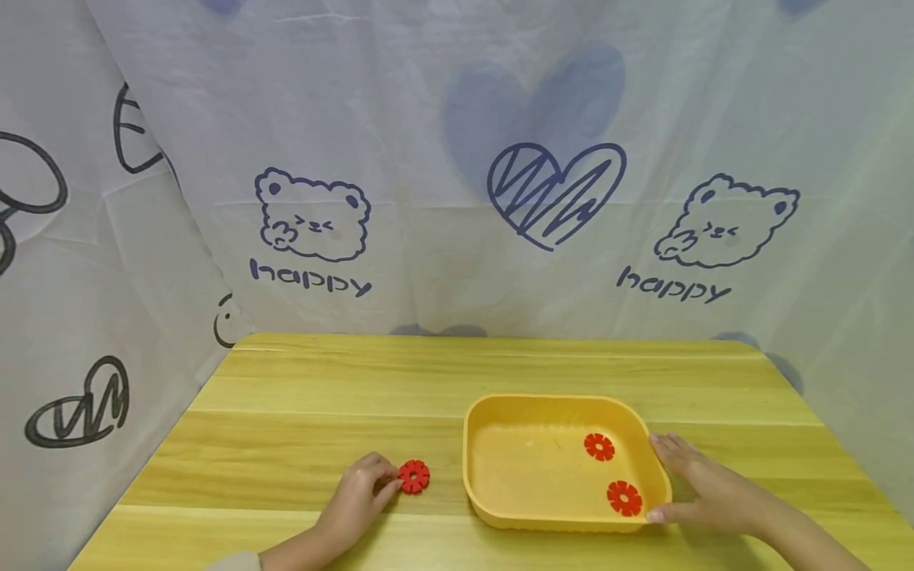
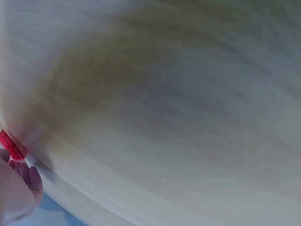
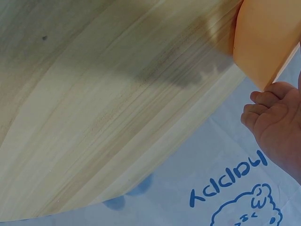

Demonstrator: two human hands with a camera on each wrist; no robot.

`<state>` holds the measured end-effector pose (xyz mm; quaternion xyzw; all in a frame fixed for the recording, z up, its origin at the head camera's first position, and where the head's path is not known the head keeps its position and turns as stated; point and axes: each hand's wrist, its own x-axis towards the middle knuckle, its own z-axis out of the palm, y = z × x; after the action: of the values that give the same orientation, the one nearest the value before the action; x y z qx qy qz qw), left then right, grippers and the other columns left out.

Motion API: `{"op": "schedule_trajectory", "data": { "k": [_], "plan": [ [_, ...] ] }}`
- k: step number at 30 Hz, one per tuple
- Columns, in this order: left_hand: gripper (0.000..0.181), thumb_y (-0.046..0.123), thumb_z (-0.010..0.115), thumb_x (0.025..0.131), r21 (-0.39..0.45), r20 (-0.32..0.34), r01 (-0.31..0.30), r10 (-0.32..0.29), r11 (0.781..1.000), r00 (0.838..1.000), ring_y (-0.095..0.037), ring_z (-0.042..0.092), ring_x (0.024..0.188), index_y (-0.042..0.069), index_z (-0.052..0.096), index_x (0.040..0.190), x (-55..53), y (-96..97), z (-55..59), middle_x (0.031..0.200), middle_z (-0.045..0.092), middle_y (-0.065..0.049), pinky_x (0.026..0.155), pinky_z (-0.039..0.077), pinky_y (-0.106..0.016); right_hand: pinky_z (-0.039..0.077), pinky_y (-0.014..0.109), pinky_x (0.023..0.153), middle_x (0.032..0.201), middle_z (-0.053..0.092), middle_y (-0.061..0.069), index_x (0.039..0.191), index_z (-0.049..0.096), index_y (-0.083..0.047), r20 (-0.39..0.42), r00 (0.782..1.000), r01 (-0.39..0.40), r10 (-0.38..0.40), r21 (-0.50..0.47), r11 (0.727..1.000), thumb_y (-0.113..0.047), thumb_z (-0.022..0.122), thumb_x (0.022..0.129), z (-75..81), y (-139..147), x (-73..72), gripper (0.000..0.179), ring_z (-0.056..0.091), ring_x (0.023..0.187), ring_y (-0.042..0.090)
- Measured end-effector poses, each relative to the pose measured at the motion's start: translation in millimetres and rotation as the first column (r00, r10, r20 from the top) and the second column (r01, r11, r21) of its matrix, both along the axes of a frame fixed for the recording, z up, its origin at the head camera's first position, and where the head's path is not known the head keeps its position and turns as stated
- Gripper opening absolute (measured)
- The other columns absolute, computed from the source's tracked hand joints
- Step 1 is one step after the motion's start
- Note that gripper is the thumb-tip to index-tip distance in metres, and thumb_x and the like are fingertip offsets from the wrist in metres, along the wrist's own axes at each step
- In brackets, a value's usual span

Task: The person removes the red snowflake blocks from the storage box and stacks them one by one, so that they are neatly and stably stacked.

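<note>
A red snowflake disc [image 1: 413, 477] with a notched edge and a hole in its middle is pinched between the thumb and fingers of my left hand [image 1: 360, 496], over the table left of a yellow plastic basket [image 1: 467, 460]. In the left wrist view, the red disc [image 2: 11, 146] shows at the left edge by the curled fingers. My right hand [image 1: 714, 488] grips the basket's right end, thumb at the near corner and fingers at the rim farther back. Inside the basket, toward its right side, lie two more red snowflake discs [image 1: 599, 446], apart from each other.
The wooden table [image 1: 321, 381] has a light grain and rounded far corners. Behind it hangs a white cloth [image 1: 428, 262] printed with bears, hearts and the word happy. More of this cloth hangs along the left side.
</note>
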<state>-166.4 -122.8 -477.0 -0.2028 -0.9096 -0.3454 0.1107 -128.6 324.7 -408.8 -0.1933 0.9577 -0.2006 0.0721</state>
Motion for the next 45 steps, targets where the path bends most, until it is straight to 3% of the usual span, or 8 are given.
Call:
{"op": "schedule_trajectory", "data": {
  "k": [45],
  "plan": [
    [0.005, 0.003, 0.071, 0.077, -0.007, 0.005, 0.049, -0.049, 0.999, 0.999, -0.010, 0.060, 0.073, 0.003, 0.068, 0.081, -1.0, -4.4, 0.5, 0.080, 0.061, 0.000, 0.064, 0.052, -0.016, 0.023, 0.068, 0.098, 0.143, 0.026, 0.035, 0.137, 0.031, 0.014, 0.009, 1.000, 0.010, -0.009, -0.017, 1.000, -0.050, 0.071, 0.073, -1.1, -0.2, 0.5, 0.099, 0.022, 0.128, 0.059]
  ]
}}
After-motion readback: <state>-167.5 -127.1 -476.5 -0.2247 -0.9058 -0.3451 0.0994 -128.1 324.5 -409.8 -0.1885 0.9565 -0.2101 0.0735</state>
